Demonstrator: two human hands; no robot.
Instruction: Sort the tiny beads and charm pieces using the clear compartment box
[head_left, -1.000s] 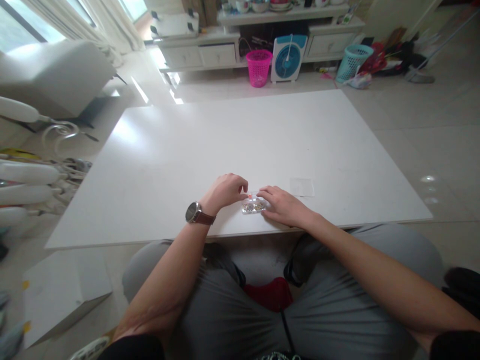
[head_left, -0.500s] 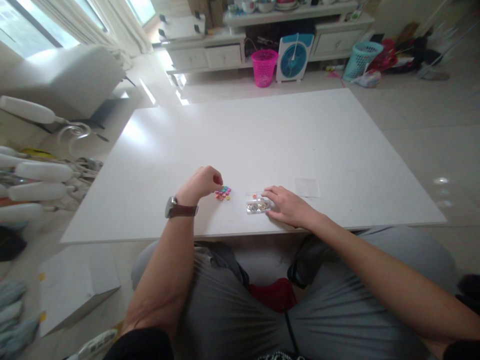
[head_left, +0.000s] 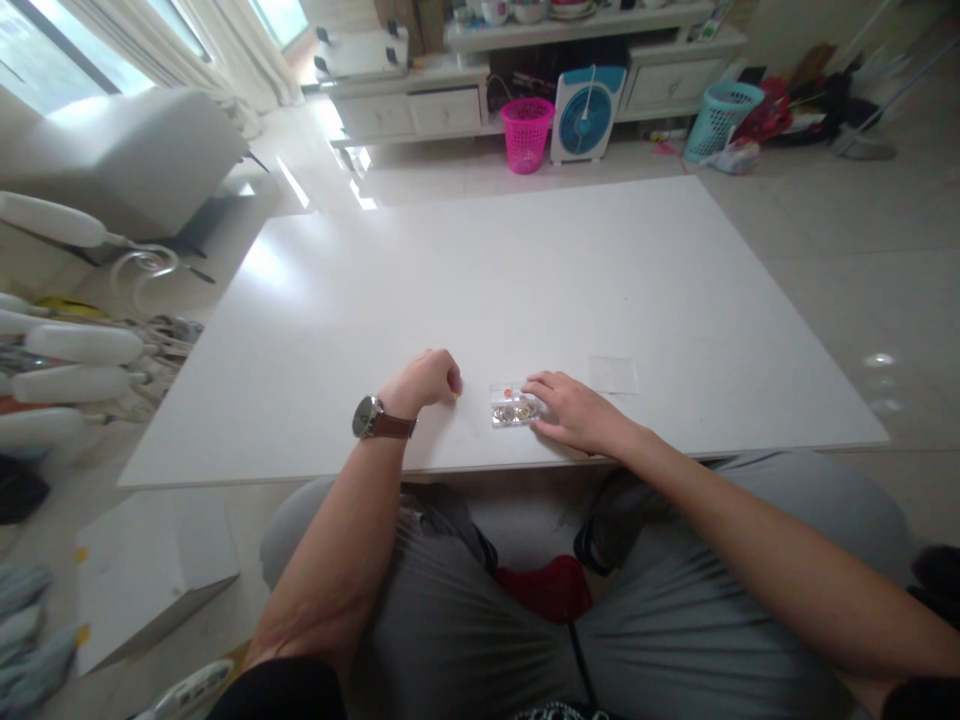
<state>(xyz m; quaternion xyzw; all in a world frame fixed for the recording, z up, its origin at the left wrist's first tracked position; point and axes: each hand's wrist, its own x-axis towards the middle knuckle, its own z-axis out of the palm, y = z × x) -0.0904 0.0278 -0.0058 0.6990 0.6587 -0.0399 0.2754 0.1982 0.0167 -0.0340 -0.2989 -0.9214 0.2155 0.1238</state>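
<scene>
My left hand point(head_left: 429, 383), with a watch point(head_left: 367, 416) on its wrist, is closed low over the table with the fingertips pinched together. A small yellow piece point(head_left: 456, 396) shows right at those fingertips. The hand hides the pile of small coloured pieces behind it. My right hand point(head_left: 574, 410) grips the right end of a clear compartment box point(head_left: 514, 405), fingers on the far side and thumb on the near side. Inside the box are an orange piece point(head_left: 508, 392) at the back and silver and gold round items in front.
A clear flat lid point(head_left: 613, 375) lies on the white table point(head_left: 480, 270) beyond my right hand. The table's front edge runs just above my lap. Past the far edge stand a pink basket point(head_left: 527, 135) and a blue fan point(head_left: 587, 115).
My left hand has moved right and slightly nearer to me, now covering the coloured pieces that were visible before. My right hand and the box have stayed in place.
</scene>
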